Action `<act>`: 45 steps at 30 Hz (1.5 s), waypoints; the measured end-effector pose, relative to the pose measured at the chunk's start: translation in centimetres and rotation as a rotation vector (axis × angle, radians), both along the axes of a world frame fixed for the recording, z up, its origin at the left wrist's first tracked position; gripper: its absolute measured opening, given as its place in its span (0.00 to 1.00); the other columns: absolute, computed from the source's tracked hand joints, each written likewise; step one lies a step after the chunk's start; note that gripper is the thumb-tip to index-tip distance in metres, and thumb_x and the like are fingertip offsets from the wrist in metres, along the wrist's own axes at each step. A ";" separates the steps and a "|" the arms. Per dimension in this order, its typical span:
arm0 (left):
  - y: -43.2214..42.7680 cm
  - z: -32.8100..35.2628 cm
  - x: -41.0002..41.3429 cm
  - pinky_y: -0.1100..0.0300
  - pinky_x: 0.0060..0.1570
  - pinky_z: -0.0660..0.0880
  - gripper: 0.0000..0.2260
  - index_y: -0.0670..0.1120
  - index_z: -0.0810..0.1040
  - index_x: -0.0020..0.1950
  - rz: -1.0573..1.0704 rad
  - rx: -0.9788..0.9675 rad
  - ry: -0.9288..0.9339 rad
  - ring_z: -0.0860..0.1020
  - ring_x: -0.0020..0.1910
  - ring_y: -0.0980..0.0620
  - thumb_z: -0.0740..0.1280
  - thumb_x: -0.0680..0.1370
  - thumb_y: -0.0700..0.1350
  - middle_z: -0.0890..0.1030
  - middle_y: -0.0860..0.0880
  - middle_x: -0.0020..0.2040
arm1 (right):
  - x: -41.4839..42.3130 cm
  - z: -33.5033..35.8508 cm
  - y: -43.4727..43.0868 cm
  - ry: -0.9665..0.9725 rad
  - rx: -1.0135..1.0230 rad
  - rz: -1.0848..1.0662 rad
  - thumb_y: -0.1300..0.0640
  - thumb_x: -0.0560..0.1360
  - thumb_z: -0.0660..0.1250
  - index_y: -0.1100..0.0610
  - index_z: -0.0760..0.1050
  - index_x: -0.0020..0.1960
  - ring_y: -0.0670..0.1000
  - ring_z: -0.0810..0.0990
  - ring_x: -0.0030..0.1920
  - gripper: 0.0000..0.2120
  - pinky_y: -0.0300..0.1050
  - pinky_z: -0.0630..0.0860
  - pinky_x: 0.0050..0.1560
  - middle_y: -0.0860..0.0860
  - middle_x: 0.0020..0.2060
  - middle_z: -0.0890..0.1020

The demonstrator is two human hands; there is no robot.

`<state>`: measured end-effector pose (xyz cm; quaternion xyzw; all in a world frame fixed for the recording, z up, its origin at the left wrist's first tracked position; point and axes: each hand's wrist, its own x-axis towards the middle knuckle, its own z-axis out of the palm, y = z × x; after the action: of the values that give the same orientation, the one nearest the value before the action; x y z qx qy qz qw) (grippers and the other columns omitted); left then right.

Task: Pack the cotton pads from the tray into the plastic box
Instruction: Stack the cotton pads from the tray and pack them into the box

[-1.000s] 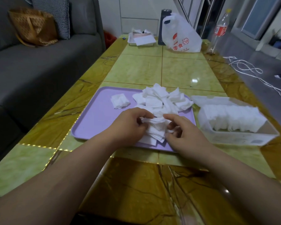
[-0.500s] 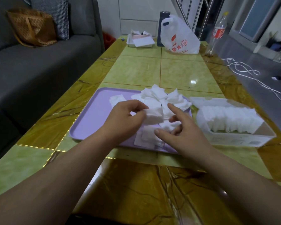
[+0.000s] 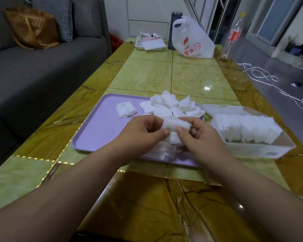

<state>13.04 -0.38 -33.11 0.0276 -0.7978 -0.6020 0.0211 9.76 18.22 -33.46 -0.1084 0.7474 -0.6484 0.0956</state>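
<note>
Both hands were over the near edge of the tray (image 3: 98,130), grasping one small stack (image 3: 175,125) of cotton pads between them. The left hand (image 3: 140,135) pinched its left end with thumb and curled fingers, and the right hand (image 3: 199,137) pinched the right end the same way. The stack was held clear of the tray, just above a few flat pads (image 3: 163,151) lying at the tray's front.

Farther back on the purple tray sat a loose pile (image 3: 168,107) of pads, and a little left of it, apart from the pile, a small bundle (image 3: 126,109). The box (image 3: 252,151) stood on the bench (image 3: 147,75) just right of the tray, its long row of pads (image 3: 243,128) standing on edge and filling most of it.

At the far end of the bench were a white bag (image 3: 192,42) with red print, a dark flask (image 3: 175,23) behind it, a clear bottle (image 3: 233,35) with a red label, and a shallow dish (image 3: 150,43) of papers. A grey sofa (image 3: 42,67) ran along the left with a brown handbag (image 3: 31,28) on its seat. A white cable (image 3: 262,79) trailed over the floor to the right.
</note>
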 end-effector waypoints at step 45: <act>0.3 0.4 0.0 0.56 0.36 0.69 0.08 0.46 0.82 0.45 -0.008 0.394 -0.241 0.80 0.33 0.51 0.67 0.82 0.43 0.74 0.44 0.36 | 0.0 0.3 0.4 0.140 0.031 0.000 0.66 0.74 0.75 0.49 0.83 0.53 0.56 0.84 0.49 0.13 0.54 0.84 0.51 0.50 0.48 0.86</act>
<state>13.01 -0.12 -32.66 0.1000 -0.6617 -0.7385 -0.0825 9.80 18.62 -33.11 -0.1521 0.7623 -0.6275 0.0448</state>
